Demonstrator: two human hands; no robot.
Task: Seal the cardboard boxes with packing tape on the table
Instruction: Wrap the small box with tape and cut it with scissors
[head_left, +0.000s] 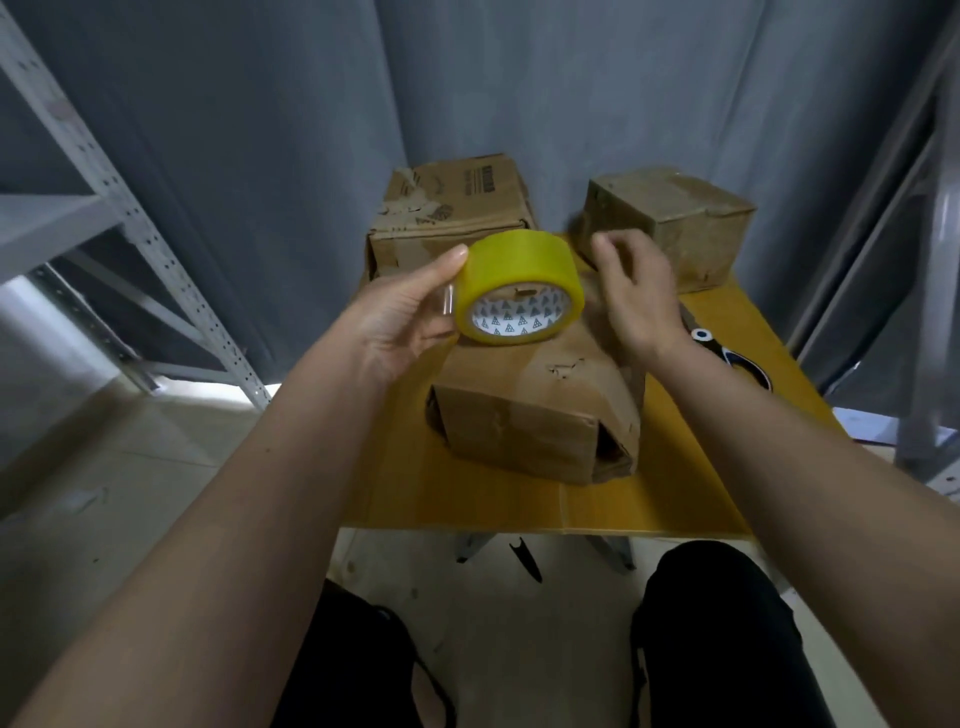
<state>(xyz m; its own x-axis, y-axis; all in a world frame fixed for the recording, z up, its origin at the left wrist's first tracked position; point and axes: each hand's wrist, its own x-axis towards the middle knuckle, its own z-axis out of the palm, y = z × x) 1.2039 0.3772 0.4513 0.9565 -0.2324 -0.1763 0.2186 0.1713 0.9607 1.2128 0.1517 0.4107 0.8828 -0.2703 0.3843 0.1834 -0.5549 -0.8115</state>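
The left hand (410, 317) holds a yellow packing tape roll (517, 288) in curled fingers above the nearest cardboard box (535, 410), near the table's (467, 499) front edge. The right hand (636, 296), blurred, hovers beside the roll, fingers loosely bent, grasping nothing. Two more boxes stand at the far edge.

Bare forearms (291, 467), no sleeves visible; dark, probably black, trousers (717, 639).

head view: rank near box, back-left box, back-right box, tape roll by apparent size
1. near box, though it is closest to the camera
2. back-left box and back-right box: look alike, left unranked
3. tape roll, held by the left hand
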